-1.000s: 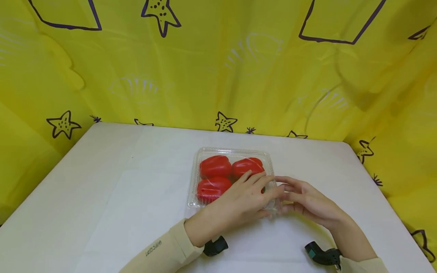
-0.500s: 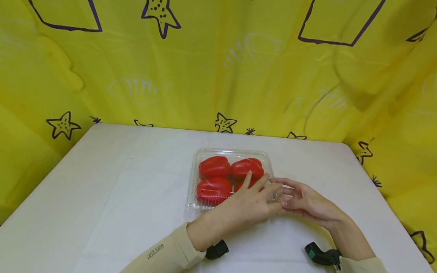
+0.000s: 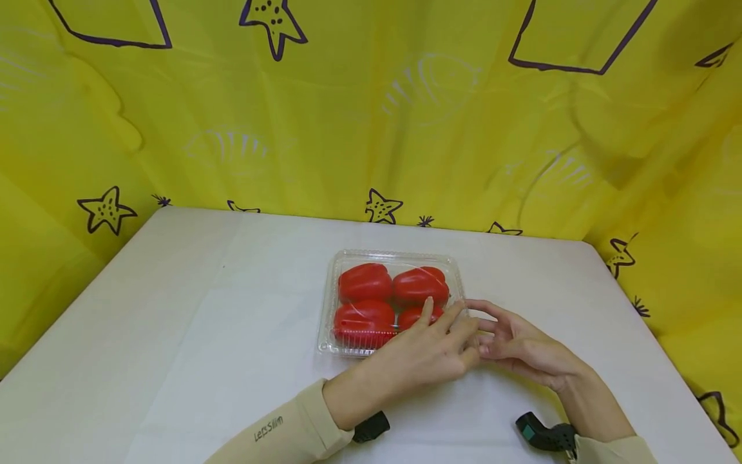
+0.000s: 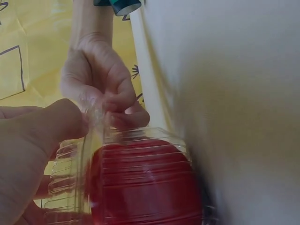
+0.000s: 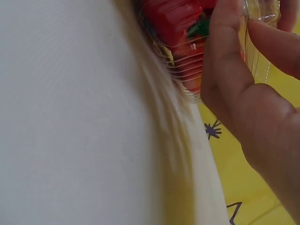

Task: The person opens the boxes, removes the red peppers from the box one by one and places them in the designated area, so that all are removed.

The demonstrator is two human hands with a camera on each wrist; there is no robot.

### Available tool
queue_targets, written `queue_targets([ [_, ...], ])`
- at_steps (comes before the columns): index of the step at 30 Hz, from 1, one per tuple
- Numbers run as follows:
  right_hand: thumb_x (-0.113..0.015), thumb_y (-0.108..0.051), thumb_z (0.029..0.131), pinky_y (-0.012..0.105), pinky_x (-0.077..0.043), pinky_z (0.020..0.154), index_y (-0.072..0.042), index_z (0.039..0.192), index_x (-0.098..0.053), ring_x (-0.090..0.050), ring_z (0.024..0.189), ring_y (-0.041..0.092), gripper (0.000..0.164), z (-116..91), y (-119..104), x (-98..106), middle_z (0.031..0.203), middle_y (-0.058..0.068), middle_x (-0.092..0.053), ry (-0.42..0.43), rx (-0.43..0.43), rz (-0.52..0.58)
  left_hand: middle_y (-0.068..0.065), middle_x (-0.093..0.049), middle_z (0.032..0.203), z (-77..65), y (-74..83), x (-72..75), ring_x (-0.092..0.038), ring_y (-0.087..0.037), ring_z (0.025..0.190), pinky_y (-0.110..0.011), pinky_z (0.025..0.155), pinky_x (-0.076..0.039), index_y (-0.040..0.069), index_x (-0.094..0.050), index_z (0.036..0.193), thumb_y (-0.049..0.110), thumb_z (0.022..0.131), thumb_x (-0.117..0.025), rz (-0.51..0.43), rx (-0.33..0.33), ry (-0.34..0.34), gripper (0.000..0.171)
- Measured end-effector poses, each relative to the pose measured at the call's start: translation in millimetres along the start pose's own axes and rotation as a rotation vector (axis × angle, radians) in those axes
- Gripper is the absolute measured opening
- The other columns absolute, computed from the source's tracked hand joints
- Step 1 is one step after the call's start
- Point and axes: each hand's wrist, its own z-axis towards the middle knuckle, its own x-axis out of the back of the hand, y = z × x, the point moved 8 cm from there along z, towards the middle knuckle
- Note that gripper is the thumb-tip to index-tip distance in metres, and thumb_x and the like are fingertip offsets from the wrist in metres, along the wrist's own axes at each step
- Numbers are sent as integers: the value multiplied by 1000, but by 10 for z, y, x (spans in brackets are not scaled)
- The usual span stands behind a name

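Note:
A clear plastic clamshell container (image 3: 400,256) sits on the table with its lid down over several glossy red, lobed vegetables (image 3: 365,283); whether they are tomatoes or peppers I cannot tell. My left hand (image 3: 420,354) reaches across the front right corner, fingers spread over the lid. In the left wrist view its thumb (image 4: 58,119) pinches the ribbed rim. From the right side my right hand (image 3: 530,351) grips the same corner, thumb and fingers curled at the edge. A green stem (image 5: 198,29) shows through the plastic in the right wrist view.
White cloth covers the table (image 3: 249,361). A yellow curtain (image 3: 324,129) with star and fish drawings hangs behind and beside it. Black wrist cameras sit under both wrists, the right camera (image 3: 545,433) lying low near the table's front.
My left hand has slid slightly toward the front right along the corner, baring more of the front right vegetable. The right hand stays at the edge with small finger shifts; the container has barely moved.

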Motion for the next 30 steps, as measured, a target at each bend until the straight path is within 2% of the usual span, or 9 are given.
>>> queue_targets([
  [5,-43,13,96,23,-54,94,-21,150,-30,-61,104,11,65,8,-26,-28,133,3,-56,3,6,24,-1,-60,132,10,36,6,-54,-34,133,-54,95,-53,22,-66,124,23,103,-51,48,-13,25,25],
  [10,-44,14,95,22,-55,90,-21,148,-33,-60,97,10,64,8,-61,-35,126,2,-58,16,23,24,0,-62,125,13,42,48,-56,-35,131,-54,94,-54,23,-67,110,22,104,-48,76,5,82,20],
  [16,-46,10,95,23,-55,88,-20,147,-30,-62,101,11,62,11,-67,-20,125,2,-60,62,20,-61,3,-61,131,24,37,67,-56,-34,131,-53,95,-53,22,-68,115,22,104,-49,81,2,101,23],
  [20,-49,4,97,26,-55,93,-14,151,-23,-63,106,13,63,-3,-79,-3,128,3,-59,127,-10,-171,4,-59,132,30,8,63,-56,-32,132,-51,97,-53,22,-67,116,24,104,-49,47,12,81,22],
  [22,-51,1,98,28,-55,95,-8,153,-17,-63,110,15,65,-16,-88,5,131,4,-56,161,-29,-249,3,-58,135,23,-15,46,-53,-31,135,-51,100,-51,24,-66,119,24,104,-51,0,18,48,21],
  [25,-54,-5,99,26,-54,96,-1,155,-9,-63,115,15,72,-33,-109,23,139,8,-49,217,-56,-392,2,-55,141,9,-66,28,-47,-28,140,-50,105,-48,25,-61,131,25,102,-56,-103,36,-2,30],
  [27,-57,-9,98,26,-53,95,-2,156,-10,-62,117,14,75,-42,-126,35,146,12,-42,255,-76,-477,3,-52,146,-3,-107,23,-44,-27,143,-50,108,-46,25,-57,136,26,100,-58,-172,53,-25,36],
  [30,-62,-13,96,25,-53,92,-10,157,-14,-61,117,11,77,-54,-162,59,149,18,-33,323,-82,-585,3,-51,148,-16,-170,33,-44,-23,142,-46,111,-45,25,-55,138,30,100,-58,-234,84,-28,39],
])
